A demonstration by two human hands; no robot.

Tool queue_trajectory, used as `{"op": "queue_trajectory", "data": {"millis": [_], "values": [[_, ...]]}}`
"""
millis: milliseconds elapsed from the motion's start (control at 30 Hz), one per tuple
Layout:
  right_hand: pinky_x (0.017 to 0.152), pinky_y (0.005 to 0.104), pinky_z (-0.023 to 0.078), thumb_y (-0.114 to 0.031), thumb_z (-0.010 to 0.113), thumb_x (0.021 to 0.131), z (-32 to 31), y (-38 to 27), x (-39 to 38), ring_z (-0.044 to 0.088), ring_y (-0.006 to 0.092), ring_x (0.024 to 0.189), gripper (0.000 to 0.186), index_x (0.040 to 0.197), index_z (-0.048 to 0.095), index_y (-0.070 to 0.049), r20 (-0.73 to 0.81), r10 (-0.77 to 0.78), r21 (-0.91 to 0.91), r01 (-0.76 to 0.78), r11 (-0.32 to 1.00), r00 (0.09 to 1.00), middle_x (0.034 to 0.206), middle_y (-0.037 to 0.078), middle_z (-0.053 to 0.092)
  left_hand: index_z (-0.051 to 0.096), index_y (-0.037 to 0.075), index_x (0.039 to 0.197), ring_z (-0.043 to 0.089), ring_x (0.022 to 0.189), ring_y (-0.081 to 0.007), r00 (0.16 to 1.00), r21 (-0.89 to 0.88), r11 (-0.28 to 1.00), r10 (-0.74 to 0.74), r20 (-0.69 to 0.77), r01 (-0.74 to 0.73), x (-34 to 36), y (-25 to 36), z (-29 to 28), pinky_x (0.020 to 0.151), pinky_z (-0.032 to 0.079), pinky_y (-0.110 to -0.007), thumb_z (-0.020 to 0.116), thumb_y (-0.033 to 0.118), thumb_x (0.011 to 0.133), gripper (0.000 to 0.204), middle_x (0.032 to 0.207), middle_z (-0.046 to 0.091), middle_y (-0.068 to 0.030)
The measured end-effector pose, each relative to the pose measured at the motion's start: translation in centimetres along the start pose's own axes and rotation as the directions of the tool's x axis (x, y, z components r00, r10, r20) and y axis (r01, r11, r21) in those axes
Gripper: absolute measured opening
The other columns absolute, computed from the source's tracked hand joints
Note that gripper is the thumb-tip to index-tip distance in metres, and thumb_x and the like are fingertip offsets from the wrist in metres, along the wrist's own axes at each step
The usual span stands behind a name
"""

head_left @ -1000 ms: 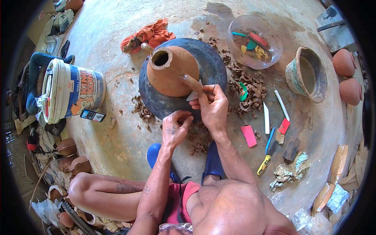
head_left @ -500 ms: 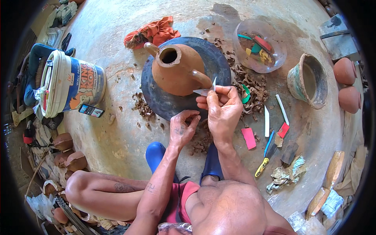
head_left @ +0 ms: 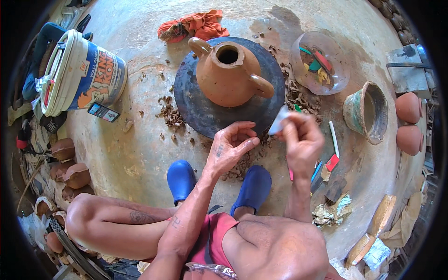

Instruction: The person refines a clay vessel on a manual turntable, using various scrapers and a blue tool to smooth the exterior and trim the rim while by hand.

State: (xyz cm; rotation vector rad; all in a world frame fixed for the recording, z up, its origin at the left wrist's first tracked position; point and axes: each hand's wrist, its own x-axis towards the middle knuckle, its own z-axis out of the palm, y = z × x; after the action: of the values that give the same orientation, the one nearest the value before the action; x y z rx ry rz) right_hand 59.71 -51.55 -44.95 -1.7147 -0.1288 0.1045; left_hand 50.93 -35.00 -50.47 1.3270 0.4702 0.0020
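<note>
A clay jug (head_left: 229,74) stands on a turntable disc (head_left: 200,109). A paint bucket (head_left: 81,72) lies to its left, a bowl (head_left: 319,63) and pot (head_left: 367,111) to its right.

Bright, even daylight, soft shadows, right hand (head_left: 302,140) motion-blurred, fisheye bending and dark vignette at the edges

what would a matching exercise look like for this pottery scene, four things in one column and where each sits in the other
Things:
1. brown two-handled clay pot
2. crumpled orange cloth
3. clear round bowl of coloured tools
4. white plastic paint bucket

Places:
A. lying on its side at the left of the work surface
B. on the dark round wheel
C. right of the wheel, beside the green-stained clay cup
D. just beyond the wheel's far edge

Pairs: 1-B, 2-D, 3-C, 4-A
</note>
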Motion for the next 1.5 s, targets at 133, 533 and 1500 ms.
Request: {"op": "queue_trajectory", "data": {"millis": [133, 533, 1500], "values": [[0.068, 0.0293, 0.059, 0.002, 0.072, 0.095, -0.1, 0.2, -2.3, 0.075, 0.0151, 0.08, 0.014, 0.108, 0.078, 0.003, 0.332, 0.014, -0.181, 0.049, 0.982, 0.943, 0.094, 0.013, 0.079, 0.076, -0.003, 0.125, 0.073, 0.095, -0.0125, 0.977, -0.167, 0.984, -0.027, 0.211, 0.064, 0.4, 0.2, -1.0, 0.087, 0.062, -0.03, 0.08, 0.008, 0.099, 0.028, 0.106, 0.079, -0.0081], [0.079, 0.0413, 0.061, 0.003, 0.079, 0.083, 0.1, -6.2, 9.0, 0.075, 0.0282, 0.092, 0.027, 0.109, 0.078, -0.005, 0.434, -0.672, -0.505, 0.78, 0.369, 0.599, 0.103, 0.008, 0.076, 0.045, 0.002, 0.164, 0.057, 0.144, -0.0234, 0.928, -0.149, 0.98, -0.073, 0.366, 0.135, 1.3, 0.0, 2.3, 0.112, 0.053, -0.039, 0.065, 0.001, 0.102, 0.065, 0.161, 0.055, -0.0135], [0.071, 0.0319, 0.06, 0.006, 0.075, 0.093, 0.6, 4.7, -0.6, 0.076, 0.0186, 0.083, 0.018, 0.109, 0.082, 0.0, 0.157, -0.267, -0.262, 0.301, 0.917, 0.951, 0.097, 0.012, 0.077, 0.065, 0.0, 0.146, 0.066, 0.103, -0.0066, 0.992, -0.17, 0.984, -0.025, 0.122, 0.046, 1.6, -1.8, 2.3, 0.084, 0.054, -0.022, 0.071, 0.004, 0.102, 0.045, 0.124, 0.073, -0.0047]]}}
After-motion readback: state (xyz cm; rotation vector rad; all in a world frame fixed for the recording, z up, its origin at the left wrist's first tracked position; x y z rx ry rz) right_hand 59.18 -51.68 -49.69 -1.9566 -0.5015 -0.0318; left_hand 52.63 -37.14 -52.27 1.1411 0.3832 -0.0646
